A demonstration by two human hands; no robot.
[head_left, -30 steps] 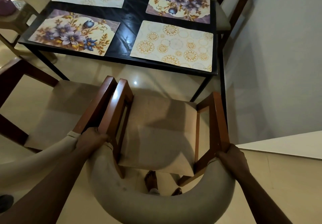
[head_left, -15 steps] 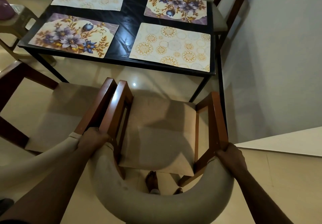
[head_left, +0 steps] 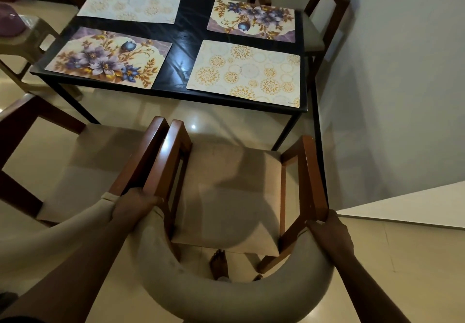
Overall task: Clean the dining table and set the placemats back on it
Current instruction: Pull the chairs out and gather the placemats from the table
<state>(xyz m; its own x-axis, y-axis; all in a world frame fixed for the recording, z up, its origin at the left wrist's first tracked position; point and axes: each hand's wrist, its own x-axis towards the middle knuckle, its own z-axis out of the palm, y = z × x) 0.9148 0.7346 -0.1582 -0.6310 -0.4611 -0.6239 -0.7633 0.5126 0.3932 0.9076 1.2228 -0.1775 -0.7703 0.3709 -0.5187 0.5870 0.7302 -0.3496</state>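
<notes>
One dining table point(head_left: 187, 46) is standing here. Four placemats are lying on it, in two kinds. Two are showing purple flowers: the near-left flower mat point(head_left: 108, 60) and the far-right flower mat point(head_left: 251, 19). Two are showing golden circles: the near-right circle mat point(head_left: 245, 73) and the far-left circle mat point(head_left: 130, 3). Three wooden chairs are showing plainly: the near right chair point(head_left: 234, 197) and the near left chair point(head_left: 75, 166) before the table's near edge, and the end chair point(head_left: 312, 31) at the table's right end. One plastic stool point(head_left: 22, 43) is standing at the table's left end. Two hands, the left hand point(head_left: 133, 207) and the right hand point(head_left: 329, 232), are gripping the near right chair.
</notes>
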